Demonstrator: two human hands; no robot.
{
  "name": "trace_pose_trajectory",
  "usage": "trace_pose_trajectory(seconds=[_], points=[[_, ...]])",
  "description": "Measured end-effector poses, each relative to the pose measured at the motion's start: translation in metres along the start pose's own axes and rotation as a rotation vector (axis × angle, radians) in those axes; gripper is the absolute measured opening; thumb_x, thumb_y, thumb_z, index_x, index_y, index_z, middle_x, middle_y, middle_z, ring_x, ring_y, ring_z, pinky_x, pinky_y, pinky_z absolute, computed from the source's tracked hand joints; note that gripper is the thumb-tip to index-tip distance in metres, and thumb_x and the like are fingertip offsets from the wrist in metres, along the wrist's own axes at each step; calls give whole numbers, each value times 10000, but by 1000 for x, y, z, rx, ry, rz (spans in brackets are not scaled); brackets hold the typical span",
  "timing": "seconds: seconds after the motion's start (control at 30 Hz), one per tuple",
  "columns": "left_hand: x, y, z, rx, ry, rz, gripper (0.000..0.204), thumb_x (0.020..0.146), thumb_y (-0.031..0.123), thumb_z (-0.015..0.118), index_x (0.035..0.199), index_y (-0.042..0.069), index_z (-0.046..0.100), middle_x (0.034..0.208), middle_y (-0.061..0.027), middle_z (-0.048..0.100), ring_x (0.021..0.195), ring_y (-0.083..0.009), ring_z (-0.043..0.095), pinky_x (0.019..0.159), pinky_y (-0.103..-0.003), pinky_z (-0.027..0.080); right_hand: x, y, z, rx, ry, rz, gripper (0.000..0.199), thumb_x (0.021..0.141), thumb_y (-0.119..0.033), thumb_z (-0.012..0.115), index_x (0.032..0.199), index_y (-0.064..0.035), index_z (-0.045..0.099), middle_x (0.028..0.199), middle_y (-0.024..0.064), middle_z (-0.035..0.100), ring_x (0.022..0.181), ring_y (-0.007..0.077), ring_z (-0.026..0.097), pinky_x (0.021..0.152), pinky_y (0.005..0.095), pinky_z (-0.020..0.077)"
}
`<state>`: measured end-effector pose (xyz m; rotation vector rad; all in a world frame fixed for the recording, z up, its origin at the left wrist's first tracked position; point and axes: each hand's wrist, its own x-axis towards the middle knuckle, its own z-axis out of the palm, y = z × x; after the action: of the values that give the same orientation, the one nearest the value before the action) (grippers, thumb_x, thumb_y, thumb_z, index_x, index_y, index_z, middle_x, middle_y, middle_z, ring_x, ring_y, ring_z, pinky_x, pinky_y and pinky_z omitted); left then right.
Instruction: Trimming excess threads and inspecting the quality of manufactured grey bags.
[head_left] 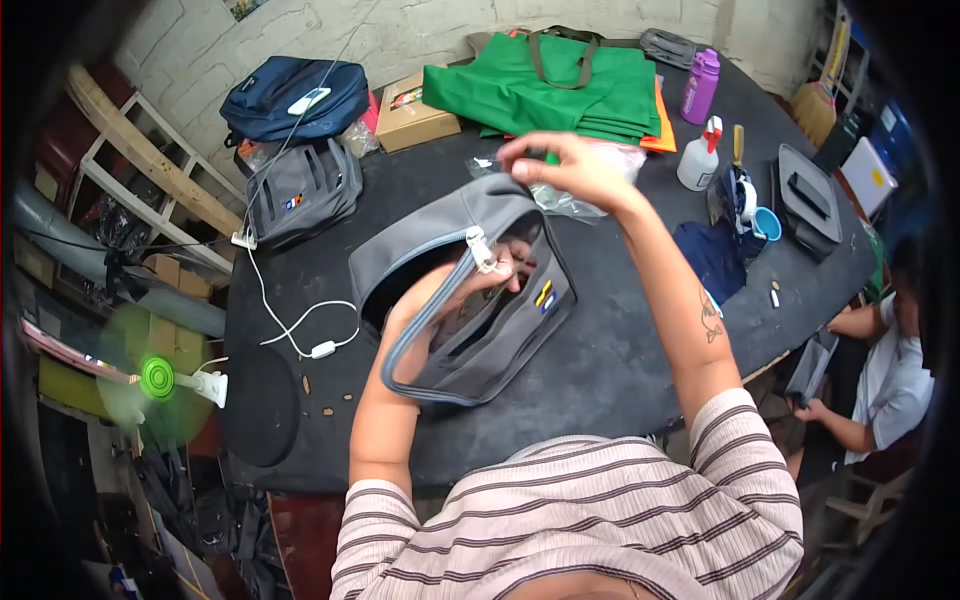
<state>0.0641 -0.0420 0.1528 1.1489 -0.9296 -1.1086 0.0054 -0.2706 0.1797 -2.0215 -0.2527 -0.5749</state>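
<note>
A grey fabric bag (520, 345) with a blue-edged zipper stands tilted on the black table, its zipped mouth gaping. My left forearm passes through that mouth, and my left hand (497, 278) is inside, against a dark glossy inner surface. Its fingers show only in part beside white zipper pull pieces (480, 248), so their grip is unclear. At the far top corner of the bag, my right hand (575, 172) has its fingers apart and stretched out, with the thumb by the fabric. A small coloured label (545, 297) is on the bag's right side.
Behind lie a green tote bag (560, 88), a cardboard box (415, 110) and a navy backpack (295, 98). A grey backpack (305, 190) and white cable (270, 290) are left; a spray bottle (698, 160) and purple bottle (701, 88) right. A green fan (157, 378) spins; a person (880, 390) sits right.
</note>
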Motion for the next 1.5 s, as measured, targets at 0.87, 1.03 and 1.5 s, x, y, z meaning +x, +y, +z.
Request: trace_pose_trajectory(seconds=[0.87,1.03,1.5], points=[[0,9,7,-934,81,612,674,946,467,200,1454,26,181,1514,-106,221,1381,-269,225,1133,-417,150,-54,17,57,377,29,364,425,932,-400,526,859,14,590,755,10,570,717,60,497,640,245,429],[-2,-8,28,-658,402,555,573,977,422,309,1421,60,304,1440,-99,366,1313,-241,356,1111,-385,238,-59,18,61,97,325,314,386,860,-334,627,785,35,544,626,98,509,623,146,467,603,324,408],[7,-9,32,-450,299,474,832,666,76,678,1394,22,280,1367,-154,368,1226,-256,429,1054,-363,325,-47,-20,66,89,350,343,262,712,-179,771,841,-9,620,770,12,621,705,84,551,644,256,457]])
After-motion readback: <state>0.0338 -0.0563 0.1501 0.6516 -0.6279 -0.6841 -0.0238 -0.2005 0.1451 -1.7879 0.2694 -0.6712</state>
